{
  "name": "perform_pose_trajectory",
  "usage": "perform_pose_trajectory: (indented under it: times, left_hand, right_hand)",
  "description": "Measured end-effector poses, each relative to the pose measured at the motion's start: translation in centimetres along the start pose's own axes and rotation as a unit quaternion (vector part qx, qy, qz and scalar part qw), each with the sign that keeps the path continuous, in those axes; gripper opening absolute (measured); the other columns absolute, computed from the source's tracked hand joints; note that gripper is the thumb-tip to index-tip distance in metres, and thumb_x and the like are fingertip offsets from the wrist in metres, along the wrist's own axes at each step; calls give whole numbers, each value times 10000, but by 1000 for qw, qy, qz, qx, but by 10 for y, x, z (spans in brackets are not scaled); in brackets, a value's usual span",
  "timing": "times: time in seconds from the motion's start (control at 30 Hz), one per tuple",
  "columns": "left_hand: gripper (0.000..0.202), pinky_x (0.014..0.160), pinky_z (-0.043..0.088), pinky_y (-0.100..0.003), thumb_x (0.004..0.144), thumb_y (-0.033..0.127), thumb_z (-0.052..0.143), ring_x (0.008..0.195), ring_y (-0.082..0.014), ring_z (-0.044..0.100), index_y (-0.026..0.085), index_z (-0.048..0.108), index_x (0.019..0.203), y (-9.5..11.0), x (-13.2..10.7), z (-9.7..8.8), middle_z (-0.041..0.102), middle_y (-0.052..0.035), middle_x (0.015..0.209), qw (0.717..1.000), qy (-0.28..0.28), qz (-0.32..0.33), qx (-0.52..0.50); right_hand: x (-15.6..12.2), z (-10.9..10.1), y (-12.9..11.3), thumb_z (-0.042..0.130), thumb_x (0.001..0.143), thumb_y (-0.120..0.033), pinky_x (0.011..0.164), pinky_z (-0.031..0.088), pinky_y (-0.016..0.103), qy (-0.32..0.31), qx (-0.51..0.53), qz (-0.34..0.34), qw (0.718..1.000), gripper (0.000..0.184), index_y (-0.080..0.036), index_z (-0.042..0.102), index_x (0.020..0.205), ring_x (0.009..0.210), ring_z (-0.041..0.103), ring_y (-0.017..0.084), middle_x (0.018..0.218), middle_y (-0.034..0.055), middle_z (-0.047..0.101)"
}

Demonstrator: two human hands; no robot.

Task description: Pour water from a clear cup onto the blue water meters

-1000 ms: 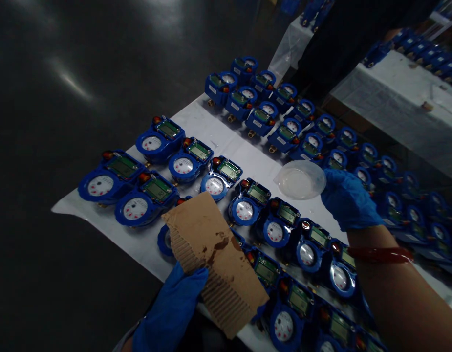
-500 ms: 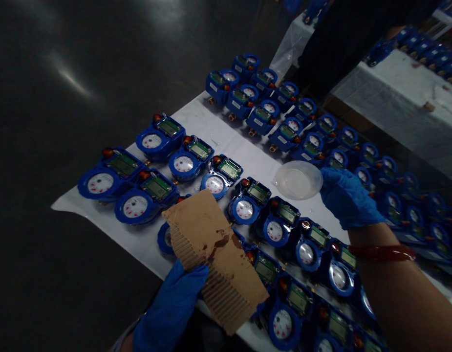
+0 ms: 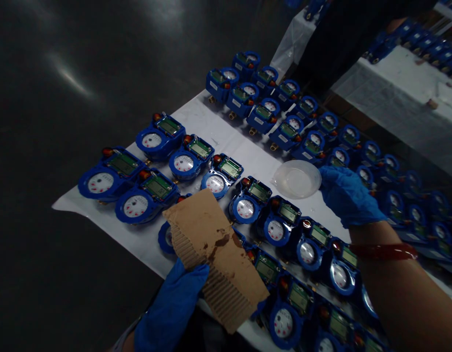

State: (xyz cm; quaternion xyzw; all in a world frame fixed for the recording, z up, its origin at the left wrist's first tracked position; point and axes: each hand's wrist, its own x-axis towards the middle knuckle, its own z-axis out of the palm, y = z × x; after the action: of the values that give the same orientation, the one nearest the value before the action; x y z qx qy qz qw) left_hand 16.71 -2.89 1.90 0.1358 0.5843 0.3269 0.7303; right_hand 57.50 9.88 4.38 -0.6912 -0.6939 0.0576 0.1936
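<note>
My left hand (image 3: 172, 305), in a blue glove, grips a stained piece of corrugated cardboard (image 3: 214, 256) and holds it over the near row of blue water meters. My right hand (image 3: 348, 195), also gloved in blue, with a red bangle (image 3: 383, 251) on the wrist, holds the edge of a clear shallow plastic bowl (image 3: 297, 179) that rests on the white sheet between the meter rows. Blue water meters (image 3: 244, 205) with white dials and green displays lie in rows across the table.
The white-covered table (image 3: 211, 134) ends at the left over a dark floor (image 3: 64, 73). A second white-covered table (image 3: 401, 98) carrying more blue meters stands at the upper right. A dark gap separates the two tables.
My right hand and the clear bowl have slid slightly left. The cardboard and my left hand stay almost still.
</note>
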Motion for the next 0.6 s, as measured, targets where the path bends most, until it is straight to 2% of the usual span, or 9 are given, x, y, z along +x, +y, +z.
perform_pose_trajectory:
  times: [0.1,0.3,0.43,0.6]
  left_hand:
    - [460,1233,373,-585,663,533,910,1303,-403,625,209,801,971,-1,0,-2,811,-105,1109,1000,-1,0,9]
    - [377,1240,374,-546,699,502,895,1323,-370,616,217,800,927,1,-1,4,822,-83,944,1000,-15,10,-10]
    - [427,1229,388,-560,671,536,904,1300,-383,628,211,802,930,3,-1,5,820,-95,995,1000,-8,16,7]
    - [397,1243,375,-524,672,532,905,1311,-364,623,230,807,910,4,-2,2,820,-68,938,1000,-6,13,-2]
  right_hand:
    - [3,-1,0,585,803,-316,737,596,469,-12,12,14,1000,182,-242,677,663,726,665,267,732,80,719]
    - [5,-3,-2,569,831,-314,747,590,468,-15,30,33,999,233,-243,654,626,700,658,253,717,77,719]
    - [6,-5,-7,575,821,-330,726,596,463,-3,37,38,999,210,-254,655,642,702,657,255,712,66,711]
    - [2,-5,-18,563,828,-352,674,598,434,5,43,44,998,216,-246,651,661,705,658,253,744,77,712]
